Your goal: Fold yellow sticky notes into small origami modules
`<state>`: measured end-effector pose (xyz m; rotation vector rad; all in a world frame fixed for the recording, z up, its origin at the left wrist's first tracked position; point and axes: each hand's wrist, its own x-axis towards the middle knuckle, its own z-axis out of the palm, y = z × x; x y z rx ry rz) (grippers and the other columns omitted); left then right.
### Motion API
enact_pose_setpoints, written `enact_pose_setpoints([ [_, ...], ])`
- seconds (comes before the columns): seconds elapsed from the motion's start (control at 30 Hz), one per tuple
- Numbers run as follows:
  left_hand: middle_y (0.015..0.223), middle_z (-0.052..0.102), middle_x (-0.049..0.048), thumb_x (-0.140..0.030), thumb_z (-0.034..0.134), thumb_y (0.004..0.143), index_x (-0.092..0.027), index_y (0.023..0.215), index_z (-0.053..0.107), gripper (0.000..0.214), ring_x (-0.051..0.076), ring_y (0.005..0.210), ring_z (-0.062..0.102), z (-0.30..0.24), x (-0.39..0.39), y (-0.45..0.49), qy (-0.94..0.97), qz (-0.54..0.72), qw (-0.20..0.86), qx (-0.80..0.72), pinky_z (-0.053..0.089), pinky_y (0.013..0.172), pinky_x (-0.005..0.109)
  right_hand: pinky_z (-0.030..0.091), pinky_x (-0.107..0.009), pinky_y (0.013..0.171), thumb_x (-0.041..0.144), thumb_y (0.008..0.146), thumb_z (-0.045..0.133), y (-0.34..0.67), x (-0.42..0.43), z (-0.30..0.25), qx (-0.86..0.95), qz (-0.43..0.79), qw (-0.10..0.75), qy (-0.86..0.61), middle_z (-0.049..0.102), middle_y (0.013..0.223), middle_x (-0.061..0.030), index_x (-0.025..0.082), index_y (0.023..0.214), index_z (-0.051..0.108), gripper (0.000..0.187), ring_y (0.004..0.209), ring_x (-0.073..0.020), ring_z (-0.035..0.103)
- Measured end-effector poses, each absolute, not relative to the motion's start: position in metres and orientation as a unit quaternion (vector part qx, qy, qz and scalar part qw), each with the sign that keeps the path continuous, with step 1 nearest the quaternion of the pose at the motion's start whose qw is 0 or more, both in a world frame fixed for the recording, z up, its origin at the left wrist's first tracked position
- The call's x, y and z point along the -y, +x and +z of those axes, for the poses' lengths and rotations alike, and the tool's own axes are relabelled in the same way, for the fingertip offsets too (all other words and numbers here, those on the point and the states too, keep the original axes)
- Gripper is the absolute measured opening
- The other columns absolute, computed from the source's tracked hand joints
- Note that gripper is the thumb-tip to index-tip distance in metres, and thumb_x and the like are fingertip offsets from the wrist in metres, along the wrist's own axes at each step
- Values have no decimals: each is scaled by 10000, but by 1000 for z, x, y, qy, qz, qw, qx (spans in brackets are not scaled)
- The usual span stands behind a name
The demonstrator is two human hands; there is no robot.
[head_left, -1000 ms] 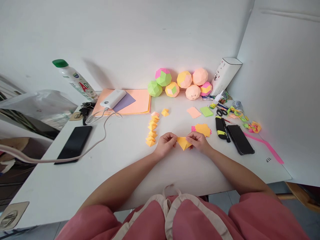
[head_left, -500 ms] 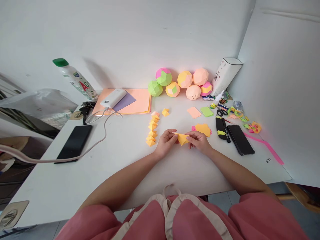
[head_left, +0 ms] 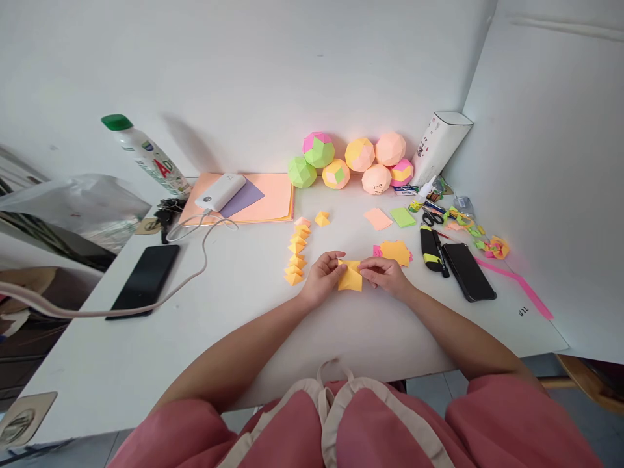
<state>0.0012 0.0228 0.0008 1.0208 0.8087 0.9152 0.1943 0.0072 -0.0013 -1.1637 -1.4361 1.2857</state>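
Note:
Between my hands is a small yellow-orange square of paper (head_left: pixel 350 279), unfolded with a crease across it. My left hand (head_left: pixel 324 276) pinches its left edge, thumb on top. At its upper right corner, the fingertips of my right hand (head_left: pixel 387 274) close on the paper. Left of my hands stands a column of folded paper pieces (head_left: pixel 296 249), mostly yellow-orange with a pink one at the far end. One more folded piece (head_left: pixel 322 218) lies beside the column. A stack of yellow-orange paper (head_left: pixel 396 252) with pink sheets under it rests just beyond my right hand.
Several faceted paper balls (head_left: pixel 359 155) line the wall. Pink sheets (head_left: pixel 378 219) and green sheets (head_left: pixel 402 217) lie ahead. Scissors (head_left: pixel 433 218), a box cutter (head_left: pixel 429 248), and a phone (head_left: pixel 468 272) are on the right. Another phone (head_left: pixel 145 279), a cable and a power bank (head_left: pixel 221 192) are left.
The paper has gone from a folded triangle pointing toward me to an opened square. My right hand has shifted slightly along its edge; my left hand stays nearly in place.

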Motion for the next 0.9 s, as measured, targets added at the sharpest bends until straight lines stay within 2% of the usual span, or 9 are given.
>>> enact_pose_setpoints([
  [0.13, 647, 492, -56, -385, 631, 748, -206, 964, 490, 314, 69, 539, 486, -1, -23, 1, 470, 391, 714, -341, 377, 498, 192, 411, -222, 454, 314, 689, 704, 195, -9, -6, 571, 524, 426, -468, 570, 635, 22, 191, 918, 660, 264, 473, -69, 467],
  [0.3, 684, 468, -44, -397, 603, 773, -197, 914, 504, 264, 66, 580, 461, 0, -23, 1, 504, 378, 706, -322, 375, 534, 195, 422, -233, 470, 325, 702, 690, 195, -9, -7, 586, 523, 433, -442, 593, 751, -6, 192, 871, 673, 216, 503, -68, 479],
  [0.43, 687, 408, -50, -377, 630, 756, -220, 1030, 504, 340, 74, 627, 436, 0, -22, 1, 545, 375, 681, -314, 379, 588, 203, 428, -242, 466, 330, 702, 690, 195, -8, -6, 583, 512, 444, -448, 595, 767, -2, 197, 856, 681, 203, 486, -64, 489],
  [0.57, 665, 391, -59, -415, 576, 792, -237, 1100, 461, 374, 71, 578, 412, 0, -20, 1, 550, 364, 681, -318, 367, 555, 206, 440, -248, 466, 334, 699, 690, 195, -8, -6, 578, 506, 446, -458, 601, 781, 3, 205, 851, 687, 199, 477, -62, 498],
  [0.7, 762, 501, -16, -434, 529, 819, -203, 1036, 512, 318, 83, 648, 480, -1, -20, 0, 540, 351, 696, -317, 409, 603, 225, 450, -249, 473, 328, 703, 689, 194, -7, -5, 573, 511, 446, -460, 602, 793, -4, 204, 855, 690, 197, 487, -65, 503],
  [0.8, 913, 563, 32, -394, 592, 786, -190, 1075, 514, 362, 128, 807, 545, -3, -21, 0, 538, 346, 703, -310, 451, 713, 274, 458, -249, 477, 314, 709, 687, 194, -7, -4, 572, 516, 445, -457, 595, 783, -3, 205, 856, 688, 183, 499, -72, 516],
  [0.9, 967, 577, 53, -370, 635, 756, -186, 1111, 506, 421, 160, 881, 558, -5, -22, 0, 536, 347, 706, -306, 461, 768, 315, 466, -249, 478, 311, 708, 688, 193, -7, -4, 577, 514, 443, -455, 598, 776, -4, 207, 865, 687, 188, 508, -79, 526],
])
